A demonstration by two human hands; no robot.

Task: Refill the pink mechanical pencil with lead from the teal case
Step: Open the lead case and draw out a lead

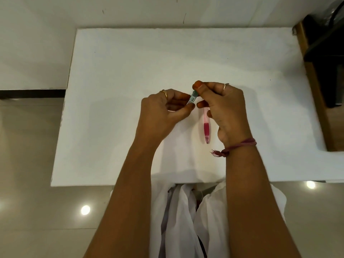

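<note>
A slim teal lead case [192, 97] with a printed label is held tilted between both hands over the middle of the white table [115, 75]. My left hand [165, 110] grips its lower part with thumb and fingers. My right hand [221, 107] pinches the case's upper end with thumb and forefinger. The pink mechanical pencil [206, 127] hangs under my right hand, tip pointing toward me, its upper end tucked into the right fingers. Whether the case is open I cannot tell.
A brown wooden unit with a dark object [327, 58] stands past the table's right edge. The tiled floor [28, 146] lies to the left. White clothing [186, 216] shows below the table's near edge.
</note>
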